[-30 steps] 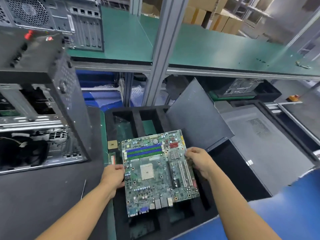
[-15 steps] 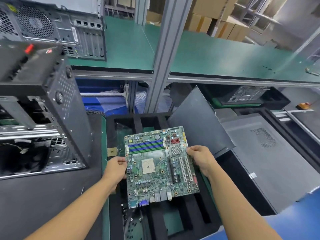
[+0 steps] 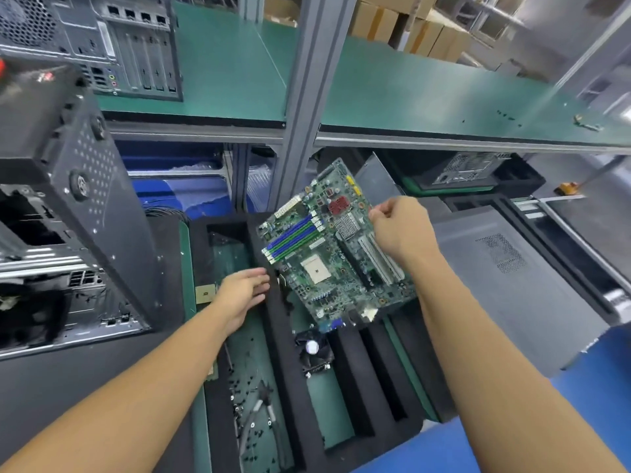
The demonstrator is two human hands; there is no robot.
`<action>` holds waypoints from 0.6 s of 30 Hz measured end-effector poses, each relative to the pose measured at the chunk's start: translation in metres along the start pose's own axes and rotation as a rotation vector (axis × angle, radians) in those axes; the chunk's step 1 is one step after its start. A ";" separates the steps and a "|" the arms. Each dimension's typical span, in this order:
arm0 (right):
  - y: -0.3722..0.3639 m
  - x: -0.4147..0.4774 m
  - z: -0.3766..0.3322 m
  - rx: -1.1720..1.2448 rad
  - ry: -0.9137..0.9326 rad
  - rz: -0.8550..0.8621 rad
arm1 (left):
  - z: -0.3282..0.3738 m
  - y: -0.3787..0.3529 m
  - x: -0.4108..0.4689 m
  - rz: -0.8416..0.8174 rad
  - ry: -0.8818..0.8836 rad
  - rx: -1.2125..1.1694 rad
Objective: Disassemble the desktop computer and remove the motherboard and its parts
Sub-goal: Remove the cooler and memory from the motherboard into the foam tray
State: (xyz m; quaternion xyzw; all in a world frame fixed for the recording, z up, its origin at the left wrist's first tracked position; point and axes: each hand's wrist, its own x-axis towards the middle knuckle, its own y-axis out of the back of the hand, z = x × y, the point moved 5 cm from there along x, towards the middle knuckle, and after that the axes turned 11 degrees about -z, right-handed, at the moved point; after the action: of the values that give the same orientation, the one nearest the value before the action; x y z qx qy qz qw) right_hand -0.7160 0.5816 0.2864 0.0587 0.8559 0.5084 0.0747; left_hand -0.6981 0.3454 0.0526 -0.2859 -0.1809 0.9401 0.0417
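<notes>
The motherboard point(image 3: 321, 257) is held tilted in the air above the black foam tray point(image 3: 283, 363). It is gripped only by the right hand point(image 3: 399, 233), whose fingers are curled and pinched on the board's right edge. The left hand point(image 3: 242, 295) is released, fingers straight, just beside the board's lower left edge; whether it touches cannot be told.

The step in hand is judged to be the laying of the board into the tray. It would be done best with 2 hands on bare edges, so that the weight is not borne by 1 pinch and the thin sheet is not flexed. The white square socket at the centre and the blue and green memory slots should be left untouched. The port end should be kept clear of the cooler fan point(image 3: 316, 351) lying in the compartment beneath it.

The board is a rigid green sheet, densely studded, with 1 red and 1 silver finned block and long white slots. The foam is matte and soft-looking, cut into long compartments by upright ribs. Small black screws point(image 3: 249, 387) lie loose in the left compartment. A flat gold-coloured chip point(image 3: 206, 294) rests on the tray's edge. The computer case point(image 3: 85, 216), of dark perforated metal, stands open at the left.
</notes>
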 end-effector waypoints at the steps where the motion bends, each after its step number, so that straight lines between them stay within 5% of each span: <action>1: 0.006 0.000 -0.006 -0.038 0.007 0.043 | 0.001 0.002 0.001 0.014 -0.019 0.054; 8: 0.018 0.021 -0.004 -0.050 -0.089 0.191 | -0.003 0.013 0.003 0.099 -0.167 0.920; 13: -0.008 0.040 0.010 -0.019 -0.148 0.166 | -0.001 -0.043 0.025 -0.157 -0.405 1.735; 18: -0.036 0.060 0.026 0.035 -0.147 0.150 | -0.031 -0.078 0.071 -0.377 -0.230 2.272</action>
State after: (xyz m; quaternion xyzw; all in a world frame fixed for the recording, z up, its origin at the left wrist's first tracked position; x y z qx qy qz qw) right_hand -0.7707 0.5978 0.2387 0.1611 0.8501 0.4918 0.0977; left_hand -0.7415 0.4406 0.0199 0.0349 0.7258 0.5603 0.3975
